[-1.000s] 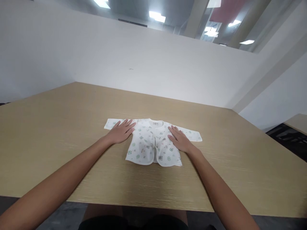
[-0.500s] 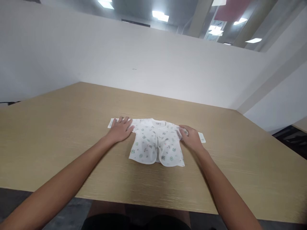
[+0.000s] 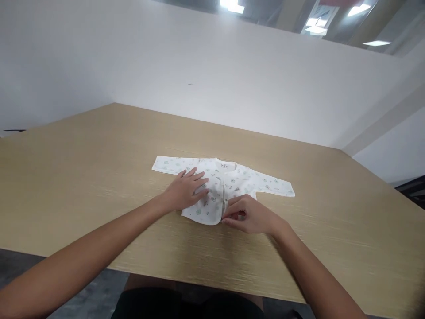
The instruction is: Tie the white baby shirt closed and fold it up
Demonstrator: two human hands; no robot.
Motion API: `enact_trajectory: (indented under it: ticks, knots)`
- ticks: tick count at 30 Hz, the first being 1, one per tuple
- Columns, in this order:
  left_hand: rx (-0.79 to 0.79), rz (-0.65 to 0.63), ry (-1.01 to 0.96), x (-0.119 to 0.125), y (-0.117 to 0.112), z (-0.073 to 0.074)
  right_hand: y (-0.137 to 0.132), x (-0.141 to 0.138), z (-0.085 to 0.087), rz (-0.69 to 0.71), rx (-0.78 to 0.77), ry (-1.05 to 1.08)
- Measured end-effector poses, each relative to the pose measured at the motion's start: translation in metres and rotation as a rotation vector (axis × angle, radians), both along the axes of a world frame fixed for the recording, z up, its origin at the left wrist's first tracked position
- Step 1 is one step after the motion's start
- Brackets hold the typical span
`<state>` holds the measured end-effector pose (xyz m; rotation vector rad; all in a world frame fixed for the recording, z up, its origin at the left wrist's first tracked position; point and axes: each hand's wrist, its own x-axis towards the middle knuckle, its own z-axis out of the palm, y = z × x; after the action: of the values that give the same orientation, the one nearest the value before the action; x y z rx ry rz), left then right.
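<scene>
A small white baby jacket (image 3: 212, 177) with a green and grey print lies spread on the table, both sleeves stretched out to the sides and its neckline away from me. My left hand (image 3: 187, 189) rests with fingers spread on the front panel at the left. Near the bottom of the front opening, my right hand (image 3: 247, 215) pinches the jacket's edge between thumb and fingers. That hand covers most of the lower right panel. A small dark label shows inside the collar.
The wooden tabletop (image 3: 99, 155) reaches to a white partition wall (image 3: 199, 97) at the back. Its front edge runs just before my lap. A dark slatted object (image 3: 413, 190) stands past the right edge.
Both hands have left the sleeves and moved inward. The left now lies on the front panel, and the right has closed on the front edge near the hem. The view has tilted slightly down.
</scene>
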<state>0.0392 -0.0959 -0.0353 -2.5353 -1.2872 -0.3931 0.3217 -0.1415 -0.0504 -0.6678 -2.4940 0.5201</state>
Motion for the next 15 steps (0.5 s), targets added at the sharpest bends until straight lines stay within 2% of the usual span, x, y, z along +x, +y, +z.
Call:
enact_trajectory:
  ticks: [11,13,15]
  knots:
    - [-0.025,0.052,-0.075,0.0037,-0.0009,0.0028,-0.0098,-0.0074,0.0080,-0.022,-0.253,-0.132]
    - [-0.037,0.037,-0.096,0.0033,-0.0006,0.0054,-0.0075,-0.0063,0.0080,0.012,-0.230,-0.084]
    - [-0.043,0.038,-0.152,0.0009,0.0023,0.0085,-0.0011,-0.0034,0.0069,-0.014,-0.134,0.046]
